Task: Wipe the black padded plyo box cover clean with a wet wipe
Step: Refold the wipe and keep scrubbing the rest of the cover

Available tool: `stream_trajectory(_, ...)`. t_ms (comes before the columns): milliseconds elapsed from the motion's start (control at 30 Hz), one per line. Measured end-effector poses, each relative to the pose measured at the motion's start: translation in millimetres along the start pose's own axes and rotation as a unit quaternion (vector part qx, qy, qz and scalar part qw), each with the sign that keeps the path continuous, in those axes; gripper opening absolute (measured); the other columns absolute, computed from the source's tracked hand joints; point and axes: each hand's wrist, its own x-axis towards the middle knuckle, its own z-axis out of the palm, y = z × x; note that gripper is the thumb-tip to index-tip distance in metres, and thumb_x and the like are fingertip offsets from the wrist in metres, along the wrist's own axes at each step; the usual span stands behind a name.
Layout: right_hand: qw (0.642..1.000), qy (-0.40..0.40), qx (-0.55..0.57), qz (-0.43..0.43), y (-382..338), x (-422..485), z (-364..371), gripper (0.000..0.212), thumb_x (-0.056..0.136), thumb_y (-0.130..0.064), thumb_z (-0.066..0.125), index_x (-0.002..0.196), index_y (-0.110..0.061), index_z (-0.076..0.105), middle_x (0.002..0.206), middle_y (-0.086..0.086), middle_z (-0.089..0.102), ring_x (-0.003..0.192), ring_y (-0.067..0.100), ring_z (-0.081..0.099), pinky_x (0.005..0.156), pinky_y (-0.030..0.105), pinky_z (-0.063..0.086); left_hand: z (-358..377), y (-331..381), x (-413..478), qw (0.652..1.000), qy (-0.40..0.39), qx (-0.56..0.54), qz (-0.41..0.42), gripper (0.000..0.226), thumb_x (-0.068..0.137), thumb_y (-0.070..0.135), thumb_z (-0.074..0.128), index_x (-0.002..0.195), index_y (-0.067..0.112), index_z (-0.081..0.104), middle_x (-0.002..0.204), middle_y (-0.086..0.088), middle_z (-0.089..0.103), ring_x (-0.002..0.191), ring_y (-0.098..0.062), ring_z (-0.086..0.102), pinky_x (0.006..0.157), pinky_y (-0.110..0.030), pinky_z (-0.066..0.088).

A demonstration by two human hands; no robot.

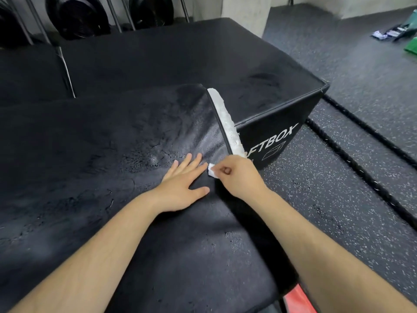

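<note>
A: Head view, where's the cover?

B: Black padded plyo box cover [112, 166] fills the left and centre of the frame. Surface is scuffed, with a shiny patch near centre. Its right edge runs diagonally from upper centre down to the lower right.

A: Hands?

B: Left hand [180, 186] lies flat on the cover at frame centre, fingers straight and spread, palm down. Right hand [237, 175] is just beside it at the cover's right edge, fingers curled, pinching a small white wet wipe [211, 171]. The wipe sits on the cover against the edge seam, next to the left index fingertip. Can't tell if they touch.

A: Anything along that edge?

B: A white rough strip [225, 123] follows the seam from upper centre down to the right hand.

A: Surroundings?

B: Second black box [270, 136] behind it, white "FTBOX" lettering on its side. Speckled rubber floor [338, 199] on the right, with two black ropes [361, 168] lying across it. Weight plates [76, 16] on a rack at upper left. Green item [410, 48] at upper right, cut off by the frame. Red patch [297, 299] at the bottom edge.
</note>
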Motion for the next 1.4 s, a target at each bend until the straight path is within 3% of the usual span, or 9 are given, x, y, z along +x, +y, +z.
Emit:
stream_trajectory(133,0.996,0.057,0.024,0.063,9.3,21.9,-10.1,0.016,0.092,-0.016,0.064,0.088,-0.019,0.079,0.075,-0.006,0.064,0.072,0.013,0.060,0.075,0.029,0.050,0.0,1.2,-1.7,1.000,0.001,-0.011,0.001,0.071,0.101,0.050,0.046,0.158,0.037,0.006,0.161,0.022,-0.019,0.143,0.001,-0.030,0.119,-0.030,-0.019)
stream_trajectory(300,0.998,0.010,0.020,-0.060,-3.1,-15.5,14.1,0.013,0.089,-0.014,0.067,0.082,-0.019,0.077,0.069,-0.011,0.051,0.065,0.007,0.047,0.068,0.023,0.041,2.6,1.1,-1.1,1.000,0.019,-0.004,0.002,0.073,0.100,0.049,0.049,0.159,0.035,0.008,0.162,0.020,-0.016,0.143,0.001,-0.029,0.117,-0.027,-0.021)
stream_trajectory(433,0.998,0.056,0.009,0.040,17.2,9.8,-2.9,0.015,0.091,-0.012,0.064,0.089,-0.020,0.077,0.078,-0.008,0.058,0.068,0.009,0.053,0.072,0.021,0.043,1.8,2.5,-0.9,1.000,0.011,-0.005,-0.001,0.072,0.100,0.049,0.047,0.159,0.036,0.007,0.160,0.022,-0.018,0.142,0.003,-0.030,0.117,-0.028,-0.021)
stream_trajectory(533,1.000,0.013,0.001,0.021,9.2,-9.8,-2.1,0.016,0.091,-0.018,0.063,0.079,-0.022,0.074,0.062,-0.008,0.051,0.058,0.008,0.049,0.062,0.021,0.040,2.6,1.9,-3.0,1.000,0.013,-0.009,0.001,0.072,0.100,0.050,0.047,0.159,0.037,0.007,0.160,0.024,-0.018,0.142,0.004,-0.030,0.119,-0.028,-0.020)
stream_trajectory(667,1.000,-0.013,0.013,-0.011,16.2,-37.5,-0.7,0.014,0.089,-0.014,0.067,0.085,-0.024,0.075,0.076,-0.013,0.053,0.066,0.000,0.049,0.067,0.008,0.037,3.2,4.3,-8.1,0.999,0.041,-0.010,0.009,0.069,0.101,0.047,0.047,0.158,0.038,0.011,0.160,0.025,-0.017,0.143,0.005,-0.030,0.120,-0.030,-0.018)
stream_trajectory(867,0.995,0.097,0.016,0.009,31.7,-29.6,0.2,0.012,0.088,-0.007,0.066,0.090,-0.015,0.075,0.087,-0.007,0.058,0.070,0.003,0.049,0.074,0.017,0.044,7.3,26.0,-25.1,0.999,-0.003,0.026,0.041,0.066,0.102,0.049,0.042,0.159,0.032,0.013,0.163,0.014,-0.017,0.147,-0.002,-0.025,0.119,-0.025,-0.015)
stream_trajectory(967,0.998,0.053,0.005,-0.033,22.5,-48.1,6.5,0.011,0.086,-0.008,0.065,0.086,-0.015,0.074,0.082,-0.012,0.055,0.068,-0.002,0.047,0.071,0.010,0.038,17.6,25.0,-27.8,0.998,0.011,0.024,0.053,0.066,0.103,0.051,0.038,0.159,0.032,0.009,0.163,0.016,-0.020,0.145,0.001,-0.029,0.118,-0.024,-0.019)
stream_trajectory(1167,0.997,0.073,0.008,0.037,30.0,-18.4,-7.1,0.015,0.089,-0.008,0.062,0.091,-0.015,0.076,0.087,-0.004,0.059,0.071,0.013,0.054,0.075,0.026,0.048,22.3,19.3,-24.7,0.998,0.014,0.022,0.054,0.065,0.103,0.052,0.036,0.159,0.035,0.009,0.162,0.018,-0.019,0.144,0.003,-0.029,0.118,-0.024,-0.019)
stream_trajectory(1400,0.999,0.021,-0.014,-0.042,27.9,-45.8,-1.4,0.012,0.088,-0.013,0.065,0.086,-0.019,0.074,0.083,-0.007,0.057,0.070,0.008,0.050,0.073,0.026,0.046,21.1,20.7,-25.5,0.998,0.018,0.014,0.053,0.065,0.103,0.050,0.039,0.159,0.037,0.009,0.162,0.020,-0.018,0.143,0.005,-0.029,0.117,-0.023,-0.019)
